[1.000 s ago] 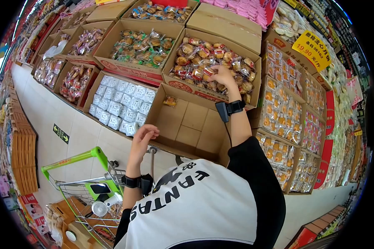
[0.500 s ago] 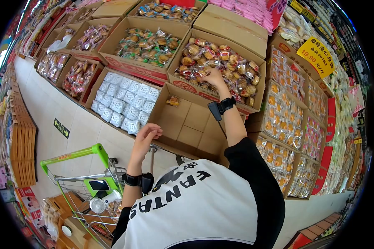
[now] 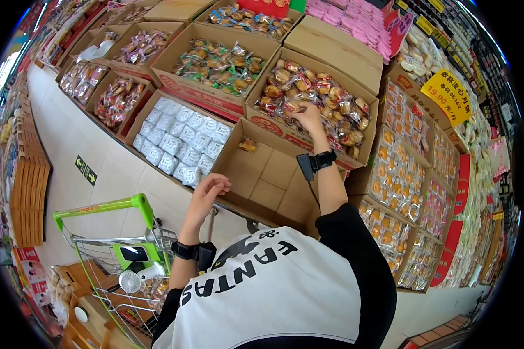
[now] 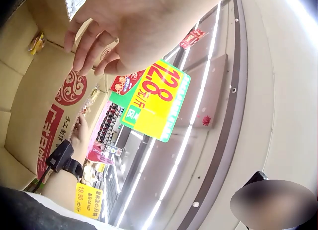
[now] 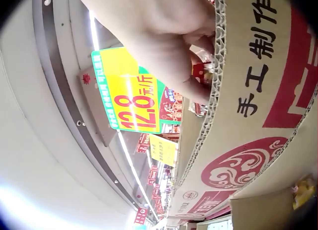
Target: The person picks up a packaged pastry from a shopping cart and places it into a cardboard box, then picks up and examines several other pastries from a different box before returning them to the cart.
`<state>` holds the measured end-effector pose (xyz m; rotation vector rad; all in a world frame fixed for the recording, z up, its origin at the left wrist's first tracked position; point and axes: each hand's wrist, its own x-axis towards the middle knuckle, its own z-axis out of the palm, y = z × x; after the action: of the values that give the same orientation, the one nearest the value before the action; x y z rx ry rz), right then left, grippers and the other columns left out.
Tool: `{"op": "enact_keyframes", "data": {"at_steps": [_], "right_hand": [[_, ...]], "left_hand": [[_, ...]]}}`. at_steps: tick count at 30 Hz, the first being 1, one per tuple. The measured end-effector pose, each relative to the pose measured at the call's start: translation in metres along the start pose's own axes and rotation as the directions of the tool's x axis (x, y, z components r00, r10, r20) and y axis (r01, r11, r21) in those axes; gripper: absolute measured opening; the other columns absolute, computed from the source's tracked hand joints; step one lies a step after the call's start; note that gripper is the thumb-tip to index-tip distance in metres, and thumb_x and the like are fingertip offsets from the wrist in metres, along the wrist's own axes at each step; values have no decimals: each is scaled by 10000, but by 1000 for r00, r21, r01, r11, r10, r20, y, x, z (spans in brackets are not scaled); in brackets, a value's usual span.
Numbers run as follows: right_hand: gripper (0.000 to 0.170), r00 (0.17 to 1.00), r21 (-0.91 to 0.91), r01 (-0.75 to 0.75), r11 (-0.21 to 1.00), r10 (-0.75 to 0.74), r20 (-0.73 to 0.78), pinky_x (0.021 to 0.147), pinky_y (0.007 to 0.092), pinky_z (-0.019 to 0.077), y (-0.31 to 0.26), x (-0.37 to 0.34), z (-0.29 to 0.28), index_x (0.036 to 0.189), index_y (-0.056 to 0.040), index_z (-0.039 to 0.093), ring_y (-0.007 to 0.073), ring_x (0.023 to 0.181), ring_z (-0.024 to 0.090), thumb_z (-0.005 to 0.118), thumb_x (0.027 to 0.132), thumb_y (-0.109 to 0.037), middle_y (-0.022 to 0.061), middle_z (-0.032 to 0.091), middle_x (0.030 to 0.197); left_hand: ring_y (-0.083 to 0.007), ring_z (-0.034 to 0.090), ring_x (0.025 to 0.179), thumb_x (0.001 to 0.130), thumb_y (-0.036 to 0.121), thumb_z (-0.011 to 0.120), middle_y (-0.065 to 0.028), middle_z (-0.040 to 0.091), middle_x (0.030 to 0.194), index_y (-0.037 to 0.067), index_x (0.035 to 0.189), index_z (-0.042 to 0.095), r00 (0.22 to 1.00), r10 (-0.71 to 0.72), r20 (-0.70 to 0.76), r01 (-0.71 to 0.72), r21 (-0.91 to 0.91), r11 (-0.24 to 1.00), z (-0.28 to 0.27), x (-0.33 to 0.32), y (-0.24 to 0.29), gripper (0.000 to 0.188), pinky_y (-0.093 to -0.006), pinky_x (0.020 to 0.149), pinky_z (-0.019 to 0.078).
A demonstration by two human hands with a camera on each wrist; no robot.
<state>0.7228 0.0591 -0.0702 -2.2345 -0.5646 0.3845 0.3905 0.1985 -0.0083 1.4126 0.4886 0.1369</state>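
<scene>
My right hand (image 3: 308,119) reaches into a cardboard box (image 3: 294,138) heaped with clear-wrapped mooncakes (image 3: 333,99) near its front wall. Thumb and fingers close on a mooncake in a red-marked wrapper (image 5: 199,70), partly hidden by the hand and the box edge in the right wrist view. My left hand (image 3: 208,193) hovers with loosely bent fingers and nothing in it. Below it lies the corner between a box of white packets (image 3: 180,132) and a low carton (image 3: 268,171). One small yellow packet (image 3: 248,144) sits in that carton.
A shopping cart (image 3: 99,207) with a phone (image 3: 134,253) and a white fan (image 3: 130,281) stands at lower left. Trays of orange-topped packets (image 3: 399,163) line the right side. Another mooncake box (image 3: 201,96) adjoins on the left. A yellow price sign (image 3: 446,96) rises at upper right.
My right hand has shifted left across the mooncakes toward the box's front wall, its fingers closing there. My left hand has stayed nearly still. The head view has turned slightly.
</scene>
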Motion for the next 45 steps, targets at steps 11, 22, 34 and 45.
{"op": "enact_keyframes", "data": {"at_steps": [11,22,34,45], "right_hand": [[365,942,803,93,588,-313,120,674,235,451,-79,-76,-4,1009,8,543,131,798,579,672,673,-55,81,590,929],[464,705,829,-264,493,-488,515,804,250,421,-127,-138,46,1099,9,493,119,901,537,659,670,-49,55,558,1008],[367,563,826,-186,532,-632,534,951,328,291,-125,-144,31,889,-26,553,220,1095,432,689,555,-92,129,426,1206],[274,628,909,-87,408,-685,368,865,309,397,-114,-136,27,806,-54,474,201,1012,494,680,626,-68,124,455,1156]], "left_hand": [[-126,528,821,859,89,443,-47,565,884,15,949,516,999,46,7,-46,-47,998,6,2,12,137,-246,751,415],[-172,563,855,875,106,444,-117,548,1014,-12,1124,407,983,130,-130,-144,-109,984,8,-7,11,278,-296,809,421],[-135,532,884,907,235,385,-77,537,974,7,1069,450,986,54,-158,-105,-338,935,6,-12,17,288,-272,783,442],[-229,564,877,902,181,349,-138,528,1015,-20,1124,386,961,158,-229,-231,-339,912,1,-12,31,302,-374,720,501]]}}
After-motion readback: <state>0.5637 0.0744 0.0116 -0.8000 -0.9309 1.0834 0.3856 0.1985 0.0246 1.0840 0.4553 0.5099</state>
